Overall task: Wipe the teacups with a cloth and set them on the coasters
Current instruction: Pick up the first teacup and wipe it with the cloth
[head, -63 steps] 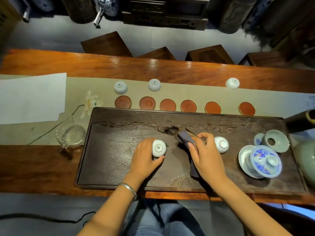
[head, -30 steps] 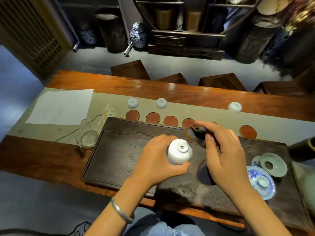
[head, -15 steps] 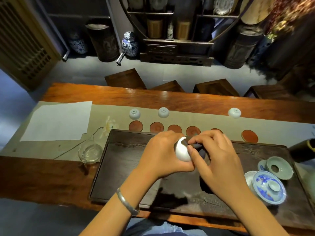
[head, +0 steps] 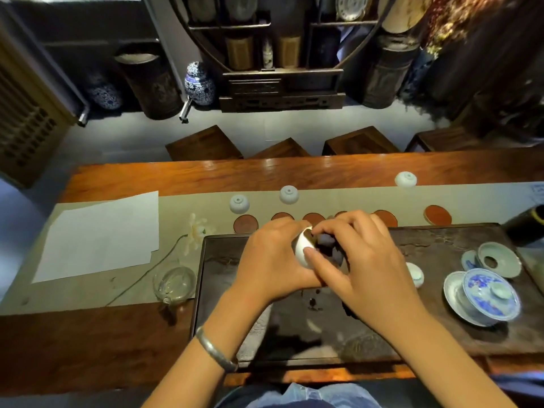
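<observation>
Over tea tray (head: 223, 290), hands wipe teacup (head: 302, 249) with cloth (head: 327, 242).

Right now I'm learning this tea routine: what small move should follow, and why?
Probably keep turning the small white teacup in the left hand while the right hand works the dark cloth inside it. Every round reddish-brown coaster in view is bare, and the cloth is in the cup.

Both hands cover most of the held teacup (head: 303, 249) and the dark cloth (head: 326, 245); only slivers show. Toward 12 o'clock, two coasters (head: 313, 218) sit half hidden behind the knuckles. At 3 o'clock the right hand (head: 368, 269) partly hides another teacup (head: 415, 273)
</observation>
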